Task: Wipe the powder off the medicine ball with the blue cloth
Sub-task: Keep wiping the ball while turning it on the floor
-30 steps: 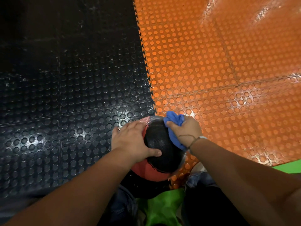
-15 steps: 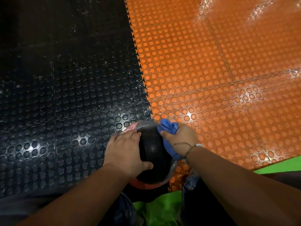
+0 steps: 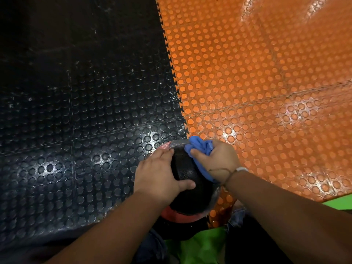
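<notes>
Steadied beneath the flat, spread fingers of the left hand [image 3: 158, 174] and rubbed with the blue cloth [image 3: 200, 147] bunched in the right hand's [image 3: 219, 161] curled fingers, the medicine ball [image 3: 187, 180] on the floor mats [image 3: 95, 130] could be rolled sideways out from under them if pressed too hard.

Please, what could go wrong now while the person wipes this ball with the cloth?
1. Only the left hand seems to steady the round black and red rubber medicine ball; hard rubbing might roll it away.
2. The right hand grips the blue cloth in a tight bunch, so it may only smear the greyish film at the ball's far edge.
</notes>
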Action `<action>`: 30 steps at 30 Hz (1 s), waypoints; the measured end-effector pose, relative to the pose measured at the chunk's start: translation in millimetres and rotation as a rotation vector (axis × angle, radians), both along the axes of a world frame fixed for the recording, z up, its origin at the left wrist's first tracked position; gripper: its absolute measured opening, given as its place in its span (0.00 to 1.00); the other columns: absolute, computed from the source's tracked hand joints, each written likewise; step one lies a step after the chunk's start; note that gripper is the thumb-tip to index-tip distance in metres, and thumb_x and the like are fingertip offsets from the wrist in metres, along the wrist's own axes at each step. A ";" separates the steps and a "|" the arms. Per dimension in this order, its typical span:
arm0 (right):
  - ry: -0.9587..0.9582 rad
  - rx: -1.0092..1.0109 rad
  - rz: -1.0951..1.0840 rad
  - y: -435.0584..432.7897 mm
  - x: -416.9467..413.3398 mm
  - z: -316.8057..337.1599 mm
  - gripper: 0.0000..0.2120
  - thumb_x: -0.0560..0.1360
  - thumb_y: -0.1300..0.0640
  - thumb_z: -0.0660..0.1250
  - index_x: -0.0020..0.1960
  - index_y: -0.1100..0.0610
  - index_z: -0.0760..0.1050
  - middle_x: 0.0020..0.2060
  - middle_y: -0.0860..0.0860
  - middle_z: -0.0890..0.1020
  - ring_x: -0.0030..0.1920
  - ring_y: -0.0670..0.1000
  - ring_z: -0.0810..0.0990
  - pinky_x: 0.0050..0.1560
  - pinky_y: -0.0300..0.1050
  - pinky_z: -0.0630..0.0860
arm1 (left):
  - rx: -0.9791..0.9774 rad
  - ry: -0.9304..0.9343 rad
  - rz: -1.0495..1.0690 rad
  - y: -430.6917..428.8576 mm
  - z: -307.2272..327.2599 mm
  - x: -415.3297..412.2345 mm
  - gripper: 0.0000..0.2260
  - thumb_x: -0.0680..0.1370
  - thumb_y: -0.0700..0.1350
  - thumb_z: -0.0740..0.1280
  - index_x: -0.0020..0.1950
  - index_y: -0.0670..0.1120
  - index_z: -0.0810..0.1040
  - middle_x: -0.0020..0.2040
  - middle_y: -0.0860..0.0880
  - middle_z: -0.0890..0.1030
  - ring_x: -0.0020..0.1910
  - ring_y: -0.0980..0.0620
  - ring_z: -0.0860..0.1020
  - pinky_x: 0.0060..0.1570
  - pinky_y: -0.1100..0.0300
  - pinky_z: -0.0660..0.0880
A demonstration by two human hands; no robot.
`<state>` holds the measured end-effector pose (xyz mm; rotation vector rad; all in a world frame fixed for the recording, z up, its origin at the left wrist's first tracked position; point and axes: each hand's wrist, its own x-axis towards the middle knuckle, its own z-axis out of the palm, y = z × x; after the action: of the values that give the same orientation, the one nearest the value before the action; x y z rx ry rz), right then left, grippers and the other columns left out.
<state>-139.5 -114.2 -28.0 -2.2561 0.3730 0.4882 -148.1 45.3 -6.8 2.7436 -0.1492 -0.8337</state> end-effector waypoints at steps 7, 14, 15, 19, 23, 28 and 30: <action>-0.053 -0.154 0.308 13.9 -5.1 6.5 0.10 0.75 0.42 0.61 0.42 0.48 0.72 0.40 0.44 0.72 0.41 0.47 0.73 0.44 0.41 0.73 | 0.021 -0.011 -0.025 4.7 0.6 -3.1 0.42 0.61 0.69 0.72 0.70 0.54 0.65 0.64 0.56 0.69 0.63 0.53 0.70 0.64 0.58 0.63; -0.065 -0.171 0.314 7.0 5.6 -0.3 0.12 0.76 0.44 0.59 0.43 0.51 0.73 0.38 0.47 0.75 0.38 0.49 0.73 0.32 0.37 0.65 | 0.012 -0.006 -0.061 10.8 3.7 -12.8 0.45 0.60 0.67 0.74 0.72 0.55 0.63 0.67 0.58 0.66 0.66 0.55 0.66 0.68 0.59 0.58; -0.134 -0.149 0.395 22.5 1.8 4.3 0.12 0.76 0.44 0.59 0.45 0.51 0.74 0.39 0.47 0.74 0.38 0.48 0.73 0.32 0.37 0.66 | 0.014 -0.017 -0.061 10.7 3.6 -13.6 0.43 0.60 0.67 0.74 0.71 0.55 0.64 0.66 0.58 0.67 0.65 0.55 0.67 0.67 0.59 0.59; 0.018 -0.145 0.242 9.1 0.7 -6.5 0.13 0.75 0.41 0.60 0.47 0.51 0.73 0.37 0.47 0.76 0.38 0.47 0.76 0.38 0.41 0.76 | 0.034 -0.009 -0.090 11.7 4.7 -18.1 0.44 0.61 0.68 0.73 0.72 0.55 0.62 0.66 0.58 0.66 0.65 0.55 0.67 0.67 0.59 0.59; 0.207 -0.282 0.181 -27.9 -3.8 -17.9 0.12 0.77 0.46 0.60 0.44 0.55 0.71 0.31 0.47 0.71 0.37 0.51 0.75 0.31 0.37 0.66 | 0.008 0.026 -0.113 13.0 5.8 -21.5 0.44 0.61 0.67 0.74 0.72 0.55 0.62 0.66 0.58 0.66 0.66 0.56 0.66 0.68 0.59 0.58; -0.027 -0.154 0.371 18.3 2.3 0.3 0.11 0.76 0.45 0.60 0.43 0.53 0.73 0.37 0.48 0.77 0.37 0.47 0.77 0.39 0.41 0.77 | -0.101 0.060 0.094 25.1 -4.3 -8.8 0.42 0.58 0.63 0.77 0.69 0.54 0.68 0.64 0.57 0.70 0.64 0.54 0.70 0.65 0.55 0.67; -0.039 -0.191 0.434 23.7 -0.1 -0.4 0.11 0.76 0.44 0.60 0.45 0.52 0.73 0.36 0.48 0.76 0.37 0.47 0.77 0.39 0.43 0.79 | -0.088 0.096 0.135 27.0 -7.0 -8.7 0.47 0.58 0.64 0.78 0.73 0.53 0.64 0.67 0.55 0.69 0.66 0.53 0.69 0.66 0.55 0.66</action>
<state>-139.6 -90.5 -28.4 -2.5371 -0.1021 0.6506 -156.8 72.3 -13.8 2.5928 0.0177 -0.8962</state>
